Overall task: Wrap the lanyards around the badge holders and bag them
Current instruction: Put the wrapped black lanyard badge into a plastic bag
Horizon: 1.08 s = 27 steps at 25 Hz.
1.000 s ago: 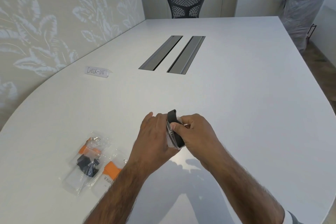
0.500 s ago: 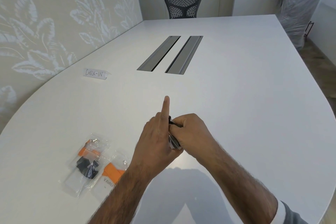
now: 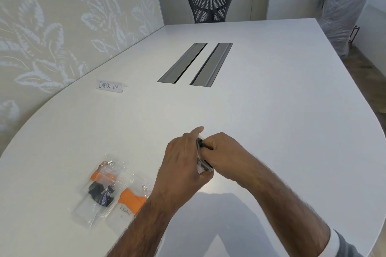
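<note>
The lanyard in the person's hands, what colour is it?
Black: the lanyard shows between the left hand and right hand in the head view.

Bright even light, soft shadow under arms, wide-angle edge bending

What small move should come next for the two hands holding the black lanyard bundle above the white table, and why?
Probably finish tucking the black lanyard tight against its clear badge holder. Both the left hand and right hand pinch the bundle, no empty bag shows near them, and two filled clear bags lie to the left.
</note>
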Motion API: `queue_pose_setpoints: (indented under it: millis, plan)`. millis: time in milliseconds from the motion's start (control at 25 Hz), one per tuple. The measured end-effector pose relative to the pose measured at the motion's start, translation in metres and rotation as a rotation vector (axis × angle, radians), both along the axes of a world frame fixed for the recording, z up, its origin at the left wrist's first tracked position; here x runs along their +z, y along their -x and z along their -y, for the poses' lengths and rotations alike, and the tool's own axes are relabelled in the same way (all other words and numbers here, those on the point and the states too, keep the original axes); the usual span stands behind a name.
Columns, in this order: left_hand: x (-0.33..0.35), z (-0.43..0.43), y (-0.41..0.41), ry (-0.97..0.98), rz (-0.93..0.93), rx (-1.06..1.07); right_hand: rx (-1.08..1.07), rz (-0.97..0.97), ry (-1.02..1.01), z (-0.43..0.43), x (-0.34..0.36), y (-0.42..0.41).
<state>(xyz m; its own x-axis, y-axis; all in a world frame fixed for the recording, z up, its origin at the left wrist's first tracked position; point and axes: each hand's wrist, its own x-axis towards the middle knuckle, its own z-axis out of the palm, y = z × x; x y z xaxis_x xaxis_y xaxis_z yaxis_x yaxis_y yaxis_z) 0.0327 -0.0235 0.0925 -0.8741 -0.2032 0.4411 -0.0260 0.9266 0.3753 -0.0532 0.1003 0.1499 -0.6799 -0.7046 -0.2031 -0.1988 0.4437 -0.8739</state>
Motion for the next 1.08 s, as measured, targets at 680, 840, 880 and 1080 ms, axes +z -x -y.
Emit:
queue_pose_setpoints:
  millis: [680,840,880,1080]
  plan:
    - [0.006,0.016,-0.002,0.075,0.078,0.025,0.037,0.077,0.023,-0.001,-0.004,0.012]
    - [0.007,0.014,0.002,0.136,0.041,-0.006,-0.098,-0.061,0.055,0.000,-0.003,0.006]
    - [0.008,0.013,0.002,0.124,0.039,-0.018,-0.132,-0.117,0.047,0.002,-0.003,0.003]
    - [0.016,0.014,-0.001,-0.290,0.200,-0.071,-0.061,-0.003,0.102,-0.007,0.005,0.008]
